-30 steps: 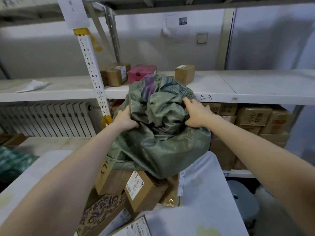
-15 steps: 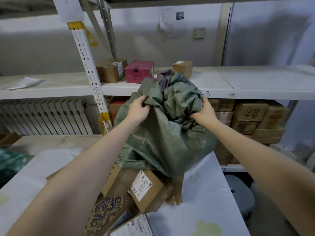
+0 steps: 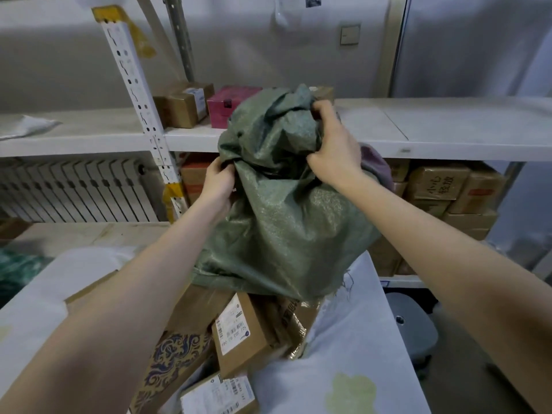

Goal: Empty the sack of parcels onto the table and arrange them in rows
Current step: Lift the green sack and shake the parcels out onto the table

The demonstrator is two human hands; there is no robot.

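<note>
A green woven sack (image 3: 286,222) hangs upside down above the white table (image 3: 358,339), its open mouth low over a heap of parcels. My left hand (image 3: 219,182) grips a fold on the sack's left side. My right hand (image 3: 334,150) clutches the bunched cloth near the top. Under the sack lie a brown box with a white label (image 3: 239,333), a box with a dark blue and gold pattern (image 3: 176,363), and another labelled box (image 3: 218,395) at the bottom edge. More brown cardboard (image 3: 194,309) is partly hidden by my left forearm.
A white shelf (image 3: 448,127) behind the table carries a brown box (image 3: 182,104) and a pink box (image 3: 230,107). Stacked cartons (image 3: 448,192) fill the shelf below on the right. A radiator (image 3: 74,189) stands at left, a grey stool (image 3: 409,327) right of the table.
My right hand has climbed to the top of the sack and taken a new hold. My left hand has slid lower on the left side. The sack stands taller above the parcels.
</note>
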